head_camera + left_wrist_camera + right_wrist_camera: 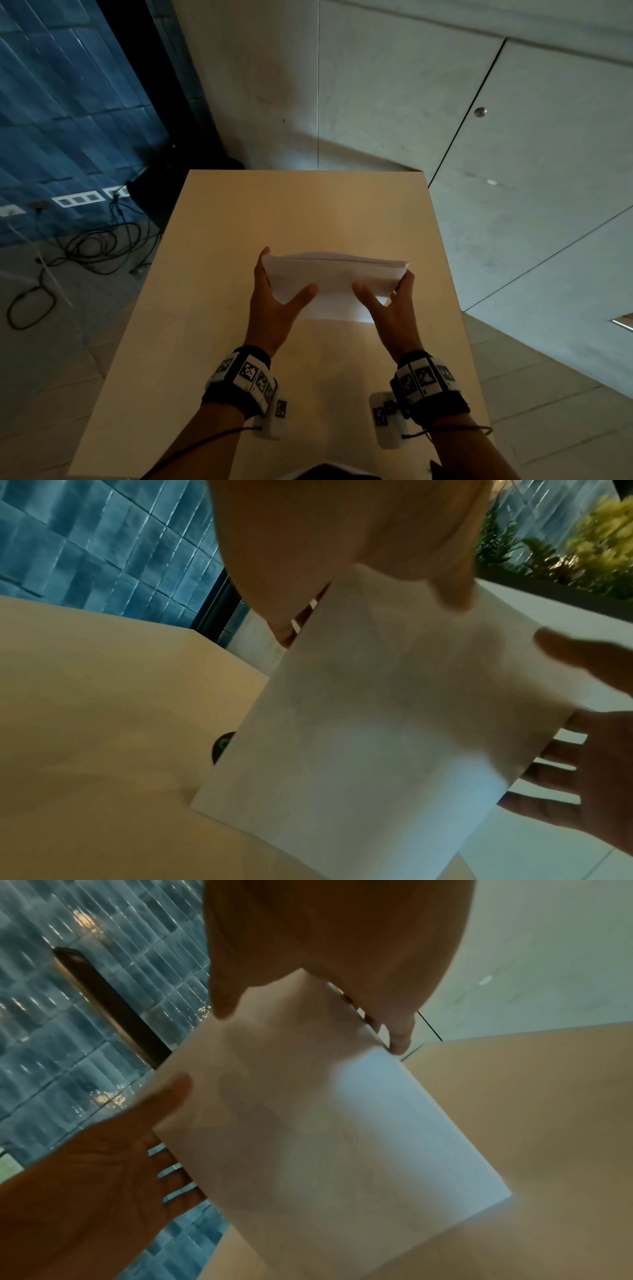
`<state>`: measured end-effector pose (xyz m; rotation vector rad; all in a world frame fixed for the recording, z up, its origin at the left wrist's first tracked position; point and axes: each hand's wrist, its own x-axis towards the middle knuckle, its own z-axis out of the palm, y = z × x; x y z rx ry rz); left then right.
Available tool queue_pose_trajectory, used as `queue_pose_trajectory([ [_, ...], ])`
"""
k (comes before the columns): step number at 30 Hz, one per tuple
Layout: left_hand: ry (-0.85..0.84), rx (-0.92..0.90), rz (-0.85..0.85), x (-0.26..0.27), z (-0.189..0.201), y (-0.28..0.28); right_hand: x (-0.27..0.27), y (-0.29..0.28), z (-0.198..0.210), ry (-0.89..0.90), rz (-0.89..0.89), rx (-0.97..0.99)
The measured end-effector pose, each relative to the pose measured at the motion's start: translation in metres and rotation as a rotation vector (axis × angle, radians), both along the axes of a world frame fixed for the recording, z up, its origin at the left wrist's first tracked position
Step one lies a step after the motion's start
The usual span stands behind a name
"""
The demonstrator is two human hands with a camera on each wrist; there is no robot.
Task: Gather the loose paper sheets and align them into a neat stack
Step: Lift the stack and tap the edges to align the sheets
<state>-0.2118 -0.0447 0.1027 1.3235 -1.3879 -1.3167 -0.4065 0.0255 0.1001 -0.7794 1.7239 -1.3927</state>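
Observation:
A stack of white paper sheets (335,284) stands on its long edge, tilted toward me, with its lower edge down at the light wooden table (308,212). My left hand (274,298) holds the stack's left end, thumb on the near face and fingers behind. At the right end, my right hand (394,305) holds it the same way. The left wrist view shows the sheets (377,723) with the right hand's spread fingers (565,785) behind them. The right wrist view shows the sheets (325,1137) and the left hand (85,1177). The top edges look slightly uneven.
The table is narrow, and its left and right edges drop to a tiled floor. Black cables (96,246) and wall sockets (78,198) lie at the left, below a blue tiled wall. Grey wall panels (513,137) stand behind and to the right.

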Motion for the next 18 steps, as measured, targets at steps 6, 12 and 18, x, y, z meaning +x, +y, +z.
queue_pose_trajectory([
  [6,-0.217,-0.059,-0.028,0.009,-0.022,-0.001,-0.006,0.001,-0.018,0.218,-0.004,0.119],
  [12,-0.389,-0.17,-0.035,0.016,-0.021,-0.008,-0.014,-0.006,-0.013,0.205,-0.031,0.168],
  [18,-0.357,-0.214,0.007,0.017,-0.015,-0.005,-0.012,0.002,-0.012,0.176,-0.082,0.097],
])
